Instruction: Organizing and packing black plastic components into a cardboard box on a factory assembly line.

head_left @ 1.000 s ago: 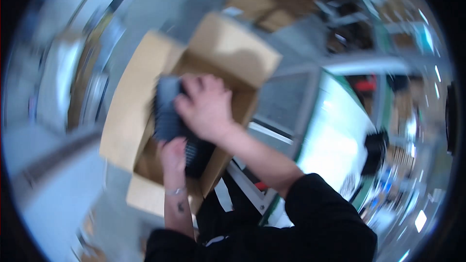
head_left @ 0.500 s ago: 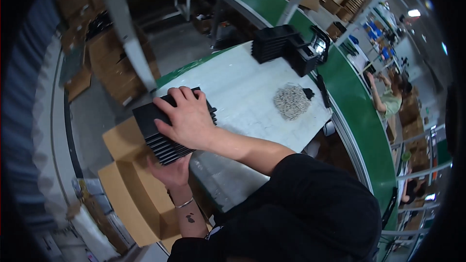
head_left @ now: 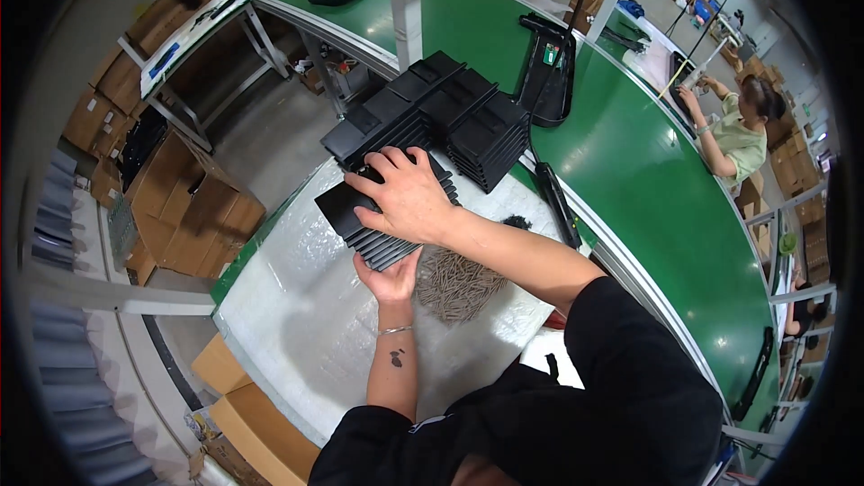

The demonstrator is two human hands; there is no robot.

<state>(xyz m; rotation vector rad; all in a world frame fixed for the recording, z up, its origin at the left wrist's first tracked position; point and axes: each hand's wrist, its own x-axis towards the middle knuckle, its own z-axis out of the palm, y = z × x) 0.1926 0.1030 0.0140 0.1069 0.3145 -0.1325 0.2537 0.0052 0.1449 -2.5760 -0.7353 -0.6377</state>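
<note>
A stack of flat black plastic parts [head_left: 336, 211] is held between my two hands, over the far part of a table covered with clear plastic sheet [head_left: 297, 297]. My right hand [head_left: 407, 198] lies across the top, its fingers spread over the far edge. My left hand [head_left: 391, 277] supports the stack from below at its near corner, palm up, with some fingers hidden underneath. Just beyond, more stacked black plastic parts [head_left: 490, 121] stand at the table's far end, close to the held stack. A heap of small greyish pins or screws [head_left: 459, 286] lies right of my left wrist.
A green conveyor belt [head_left: 621, 180] curves along the far and right sides, carrying black frame-like parts [head_left: 549, 72]. An open cardboard box [head_left: 261, 423] sits at the table's near left. A metal post [head_left: 405, 9] rises beyond the stacks. Another person [head_left: 742, 126] works across the belt.
Both hands have carried the stack from above the cardboard box at the left to the table's far end, beside the other stacks. My view has turned as well.
</note>
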